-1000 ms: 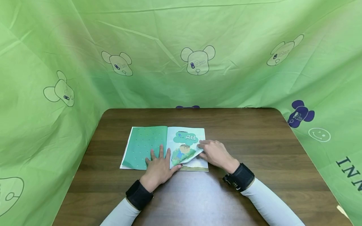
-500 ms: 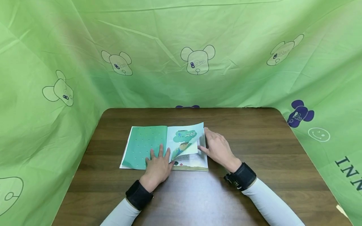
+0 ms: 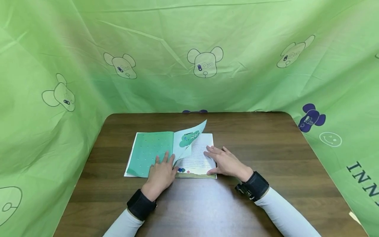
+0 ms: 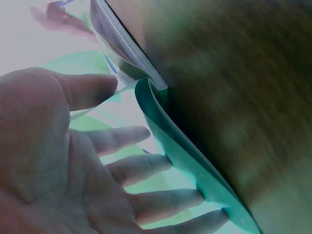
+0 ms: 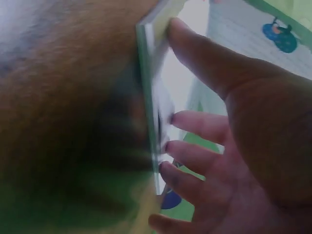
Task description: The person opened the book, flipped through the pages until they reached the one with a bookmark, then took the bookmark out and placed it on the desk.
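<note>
A thin picture book lies spread on the table, its green dotted left page (image 3: 149,146) flat. A white leaf with a green cloud title (image 3: 185,140) stands lifted and curls leftward from the spine. My left hand (image 3: 161,177) rests fingers spread on the green page, thumb by the base of that leaf. In the left wrist view its fingertips (image 4: 200,196) press near the bowed green page's edge. My right hand (image 3: 228,163) lies with fingers extended at the right edge of the text page (image 3: 199,158). In the right wrist view the thumb touches the page near the book's corner (image 5: 146,29).
The book sits mid-table on a brown wooden table (image 3: 266,144). A green cloth (image 3: 237,85) printed with bear heads hangs behind and along both sides. Each wrist wears a black band (image 3: 142,204) with white sleeves below.
The title leaf has risen and swung left off the right page, baring the text page beneath. My right hand has let go of it and settled at the page's right edge.
</note>
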Motion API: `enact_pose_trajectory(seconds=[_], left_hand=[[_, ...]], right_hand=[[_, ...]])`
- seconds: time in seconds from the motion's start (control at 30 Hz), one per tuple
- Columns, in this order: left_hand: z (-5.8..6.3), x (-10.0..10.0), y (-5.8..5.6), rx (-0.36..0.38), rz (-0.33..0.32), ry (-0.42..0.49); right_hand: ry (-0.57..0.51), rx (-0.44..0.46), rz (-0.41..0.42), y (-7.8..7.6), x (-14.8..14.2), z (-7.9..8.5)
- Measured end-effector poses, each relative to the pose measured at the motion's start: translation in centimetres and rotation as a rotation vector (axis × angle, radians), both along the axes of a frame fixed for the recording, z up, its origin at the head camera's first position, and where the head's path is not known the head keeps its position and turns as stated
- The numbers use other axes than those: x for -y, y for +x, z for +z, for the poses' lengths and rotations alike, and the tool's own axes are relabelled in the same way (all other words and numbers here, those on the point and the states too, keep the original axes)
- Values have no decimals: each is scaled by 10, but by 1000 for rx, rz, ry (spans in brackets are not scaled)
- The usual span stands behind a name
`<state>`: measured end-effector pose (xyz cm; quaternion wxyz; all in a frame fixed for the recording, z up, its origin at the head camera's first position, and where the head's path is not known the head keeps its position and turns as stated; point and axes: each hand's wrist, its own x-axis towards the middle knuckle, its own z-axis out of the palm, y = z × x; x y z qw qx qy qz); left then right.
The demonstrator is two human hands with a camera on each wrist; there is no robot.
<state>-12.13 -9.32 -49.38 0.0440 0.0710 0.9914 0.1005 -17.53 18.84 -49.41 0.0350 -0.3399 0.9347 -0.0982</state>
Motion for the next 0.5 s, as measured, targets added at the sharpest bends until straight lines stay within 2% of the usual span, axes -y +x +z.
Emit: enact_pose_trajectory(seconds=[0.27, 0.37, 0.5], left_hand=[[1, 8, -4, -125, 74, 134], [2, 13, -6, -190, 78, 177], [3, 19, -11, -298, 67, 182]], right_hand=[[12, 30, -8, 0, 1, -4], [17, 31, -11, 0, 1, -4], [2, 41, -17, 1, 2, -3]])
